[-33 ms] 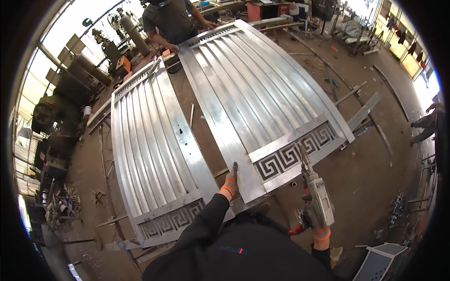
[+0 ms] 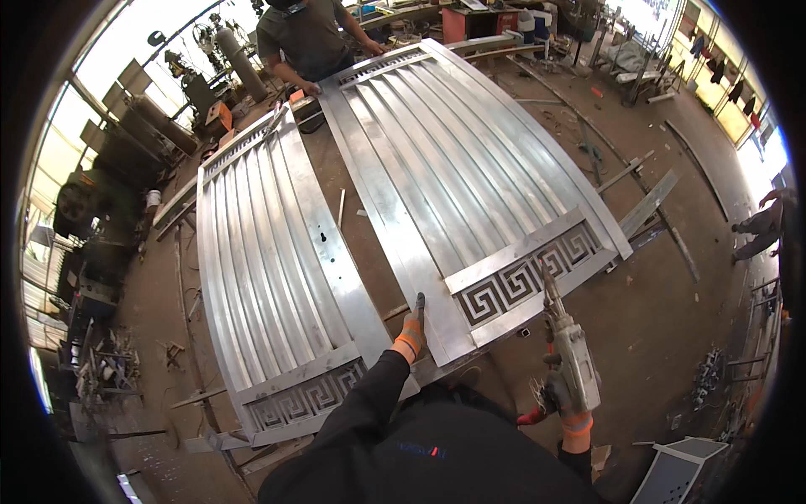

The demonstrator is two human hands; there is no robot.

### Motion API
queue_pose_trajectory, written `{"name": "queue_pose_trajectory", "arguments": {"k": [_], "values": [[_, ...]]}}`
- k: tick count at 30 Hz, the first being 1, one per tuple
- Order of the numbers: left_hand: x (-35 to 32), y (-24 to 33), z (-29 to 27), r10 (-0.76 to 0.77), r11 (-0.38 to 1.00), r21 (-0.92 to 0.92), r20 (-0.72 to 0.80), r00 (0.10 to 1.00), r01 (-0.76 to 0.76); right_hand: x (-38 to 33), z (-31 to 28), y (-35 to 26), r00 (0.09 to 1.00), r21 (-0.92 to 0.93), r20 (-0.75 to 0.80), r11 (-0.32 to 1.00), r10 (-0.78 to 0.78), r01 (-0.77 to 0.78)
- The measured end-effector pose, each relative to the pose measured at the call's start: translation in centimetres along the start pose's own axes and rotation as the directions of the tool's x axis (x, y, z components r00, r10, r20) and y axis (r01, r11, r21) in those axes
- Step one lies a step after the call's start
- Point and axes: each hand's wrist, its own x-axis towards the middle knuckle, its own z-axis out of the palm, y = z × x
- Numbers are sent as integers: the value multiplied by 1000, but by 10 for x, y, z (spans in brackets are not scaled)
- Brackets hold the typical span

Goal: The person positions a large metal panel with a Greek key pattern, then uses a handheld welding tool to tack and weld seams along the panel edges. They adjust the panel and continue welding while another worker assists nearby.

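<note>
Two silvery ribbed metal gate panels lie side by side with a gap between them. My left hand (image 2: 410,330) grips the left edge of the right gate panel (image 2: 378,210) near its close corner, thumb on top and fingers partly hidden. In my right hand (image 2: 557,393) is a pale grey gun-shaped power tool (image 2: 576,359). Its long thin nozzle points away from me, over the cut-out key-pattern strip (image 2: 529,281) at the panel's near end. The left gate panel (image 2: 273,269) carries a similar strip and a keyhole-like opening. Both my hands wear dark gloves with orange cuffs.
At the far end a person (image 2: 306,46) has both hands by the right panel's edge. Metal bars (image 2: 655,210) lie right of the panels. A grey perforated metal box (image 2: 680,470) stands at the lower right, a gas cylinder (image 2: 239,63) at the back left, machinery (image 2: 80,202) along the left.
</note>
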Motion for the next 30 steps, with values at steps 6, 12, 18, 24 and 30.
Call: {"name": "queue_pose_trajectory", "arguments": {"k": [6,12,18,24,30], "values": [[-15,7,8,-25,994,-106,65,998,32,-30,-13,-6,968,442,-5,868,253,-225],[-78,37,15,111,984,-161,194,975,-80,-38,-28,-4,973,246,-179,964,145,-98],[-207,69,40,358,933,-93,119,926,-349,-39,-67,-10,950,213,-308,977,45,23],[-306,94,105,813,580,-80,109,572,-810,-12,-159,12,920,217,-380,958,-95,188],[-345,95,165,935,340,-72,132,329,-938,23,-263,64,956,213,-266,960,-120,180]]}}
